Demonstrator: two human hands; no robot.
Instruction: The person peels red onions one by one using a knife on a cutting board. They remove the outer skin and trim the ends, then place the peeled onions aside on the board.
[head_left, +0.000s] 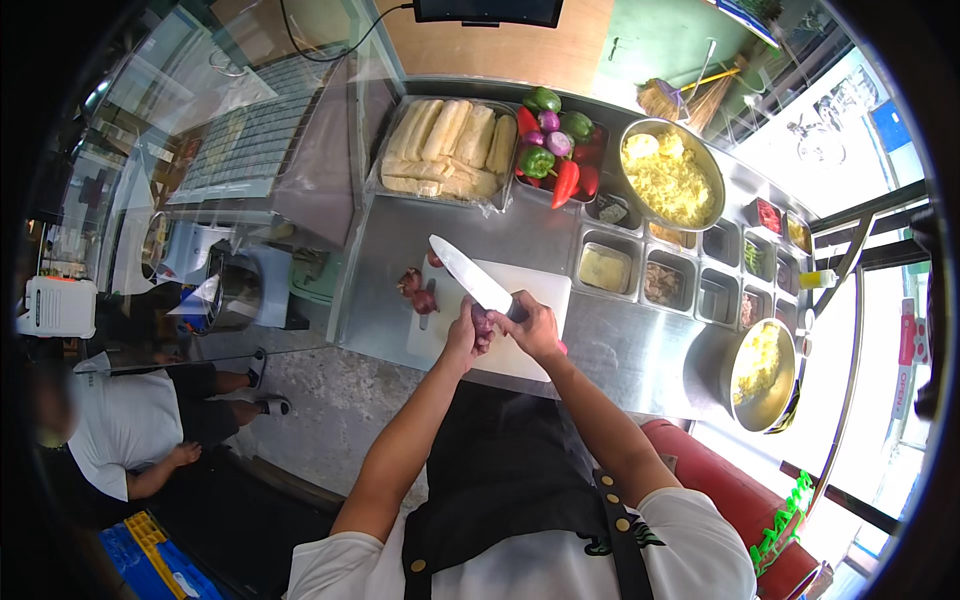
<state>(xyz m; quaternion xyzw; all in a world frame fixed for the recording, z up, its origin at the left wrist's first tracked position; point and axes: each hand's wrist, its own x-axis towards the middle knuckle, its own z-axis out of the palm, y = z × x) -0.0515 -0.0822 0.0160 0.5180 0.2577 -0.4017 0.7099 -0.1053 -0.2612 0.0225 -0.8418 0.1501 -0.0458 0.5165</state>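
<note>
Over a white cutting board (517, 367), my left hand (465, 337) holds a red onion (481, 321), partly hidden by the fingers. My right hand (534, 326) grips the dark handle of a chef's knife (472, 274), whose broad blade points away to the upper left. The blade's heel lies close to the onion; whether it touches cannot be told. Left of my left hand, more red onions (424, 301) rest at the board's left edge. A small pink-red piece (562, 347) shows beside my right wrist.
Behind the board stand a tray of wrapped bread loaves (450, 142), a tray of peppers and onions (555, 150), and a bowl of yellow shredded food (671, 180). Metal food pans (667, 281) and another bowl (761, 375) line the right. A person (135, 420) sits at left.
</note>
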